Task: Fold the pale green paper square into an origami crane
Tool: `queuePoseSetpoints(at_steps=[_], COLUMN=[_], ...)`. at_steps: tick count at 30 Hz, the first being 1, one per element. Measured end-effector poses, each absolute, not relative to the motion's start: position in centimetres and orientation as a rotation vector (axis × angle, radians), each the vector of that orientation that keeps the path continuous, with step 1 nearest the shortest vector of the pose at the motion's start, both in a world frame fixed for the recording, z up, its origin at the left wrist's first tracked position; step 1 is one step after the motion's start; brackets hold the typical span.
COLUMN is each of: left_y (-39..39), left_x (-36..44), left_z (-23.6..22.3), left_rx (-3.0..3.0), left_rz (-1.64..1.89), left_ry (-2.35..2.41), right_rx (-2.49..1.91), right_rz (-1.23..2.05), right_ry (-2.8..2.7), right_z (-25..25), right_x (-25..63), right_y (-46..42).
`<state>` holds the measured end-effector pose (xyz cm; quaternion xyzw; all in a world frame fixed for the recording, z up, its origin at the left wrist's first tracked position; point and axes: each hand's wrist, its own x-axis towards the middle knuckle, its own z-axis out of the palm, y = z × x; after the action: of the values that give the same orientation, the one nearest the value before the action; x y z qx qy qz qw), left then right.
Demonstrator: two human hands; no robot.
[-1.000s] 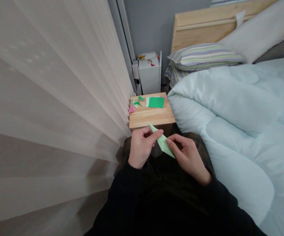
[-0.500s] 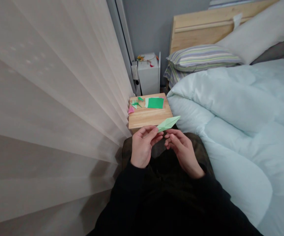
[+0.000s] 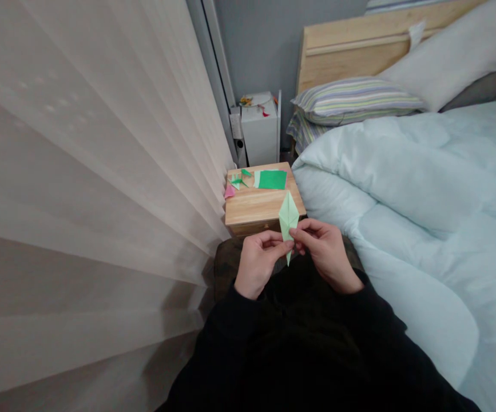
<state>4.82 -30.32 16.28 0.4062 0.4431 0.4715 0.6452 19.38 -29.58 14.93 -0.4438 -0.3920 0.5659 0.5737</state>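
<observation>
Folded light-green paper (image 3: 289, 216) held at frame centre, long axis near vertical, upper tip over wooden table edge (image 3: 248, 213). Lower part pinched from both sides: left hand (image 3: 260, 264) and right hand (image 3: 324, 254) closed on it, equally near.

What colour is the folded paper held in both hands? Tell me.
Pale green folded paper, clearest in the head view.

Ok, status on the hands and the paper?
Left hand and right hand both pinch the folded paper, upright, point up. Table just beyond. Nothing in the way.
</observation>
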Motion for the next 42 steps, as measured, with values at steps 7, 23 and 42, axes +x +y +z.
queuePoseSetpoints(at_steps=[7, 23, 42], left_y=[-30.9, -30.4, -30.8], left_x=[4.6, 4.4, 4.8], left_z=[16.2, 16.8, 16.1], left_rx=[0.948, 1.113, 0.953], left_rz=[1.015, 0.882, 0.903], left_ry=[1.044, 0.973, 0.958], right_rx=[-1.039, -0.976, -0.879], right_rz=[1.234, 1.374, 1.393], right_ry=[-0.896, -1.084, -0.951], right_z=[14.8, 15.2, 15.0], right_x=[19.8, 19.6, 20.7], right_y=[-29.0, -29.8, -28.9])
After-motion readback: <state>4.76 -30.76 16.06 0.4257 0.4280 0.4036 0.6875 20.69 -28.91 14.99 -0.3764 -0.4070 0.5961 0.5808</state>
